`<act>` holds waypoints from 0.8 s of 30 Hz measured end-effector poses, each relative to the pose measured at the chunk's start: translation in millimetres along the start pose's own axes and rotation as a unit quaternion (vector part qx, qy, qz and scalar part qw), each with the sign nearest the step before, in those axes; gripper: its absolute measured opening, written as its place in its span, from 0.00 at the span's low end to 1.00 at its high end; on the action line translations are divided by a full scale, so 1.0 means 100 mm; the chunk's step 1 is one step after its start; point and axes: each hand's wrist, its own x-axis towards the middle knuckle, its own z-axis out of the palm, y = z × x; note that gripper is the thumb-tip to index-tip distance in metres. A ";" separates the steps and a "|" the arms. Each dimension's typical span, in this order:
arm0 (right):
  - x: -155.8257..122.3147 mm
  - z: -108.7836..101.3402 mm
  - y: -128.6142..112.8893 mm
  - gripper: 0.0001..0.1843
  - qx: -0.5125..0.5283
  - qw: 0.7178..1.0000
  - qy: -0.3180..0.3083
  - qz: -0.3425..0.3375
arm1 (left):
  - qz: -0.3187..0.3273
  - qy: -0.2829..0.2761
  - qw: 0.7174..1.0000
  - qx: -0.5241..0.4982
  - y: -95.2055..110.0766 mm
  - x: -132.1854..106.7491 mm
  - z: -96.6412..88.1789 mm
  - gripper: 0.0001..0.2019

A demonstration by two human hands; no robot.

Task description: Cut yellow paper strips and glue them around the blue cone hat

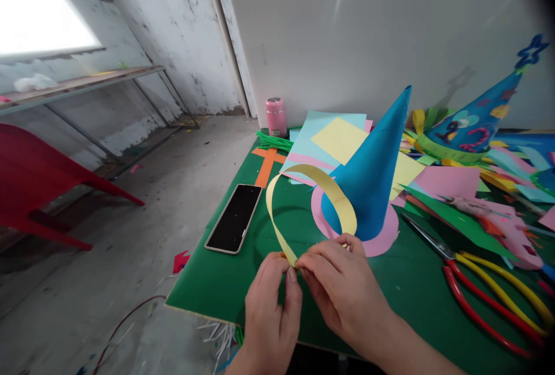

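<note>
My left hand (272, 303) pinches one end of a yellow paper strip (313, 174), which curves up into a loop above the table. Close beside it, my right hand (340, 282) grips the strip's other side, the fingertips of both hands almost meeting at the loop's bottom. Behind the loop stands a blue paper cone (373, 175) on a pink paper ring (387, 235), both partly covered by the strip and my right hand. A dark-screened phone (234, 219) lies to the left of the loop.
Scissors (453, 256) with red and yellow handles lie at right, near a pink glue gun (494, 216). A decorated blue party hat (477, 118) stands farther back. Coloured paper sheets (299, 138), green pipe cleaners (275, 142) and a pink bottle (276, 117) occupy the back. A red chair (39, 178) stands left.
</note>
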 end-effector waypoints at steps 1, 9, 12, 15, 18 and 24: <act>0.00 0.00 0.00 0.09 -0.007 1.000 -0.002 -0.003 | 0.005 0.002 1.000 0.005 0.00 0.00 0.00 0.06; 0.02 -0.02 0.04 0.09 -0.013 0.999 -0.032 -0.006 | -0.017 0.011 1.000 0.018 -0.01 0.04 -0.02 0.08; 0.02 -0.02 0.05 0.08 -0.004 0.999 -0.046 0.005 | -0.016 0.016 1.000 0.012 0.00 0.04 -0.03 0.08; 0.03 -0.03 0.05 0.08 0.005 0.997 -0.069 0.021 | -0.027 0.013 1.000 0.001 0.00 0.03 -0.04 0.07; 0.04 -0.04 0.06 0.08 0.005 0.996 -0.084 0.031 | -0.043 0.015 0.999 -0.010 -0.02 0.02 -0.05 0.07; 0.05 -0.04 0.08 0.08 -0.006 0.996 -0.086 0.035 | -0.050 0.010 0.999 -0.014 -0.03 0.01 -0.05 0.07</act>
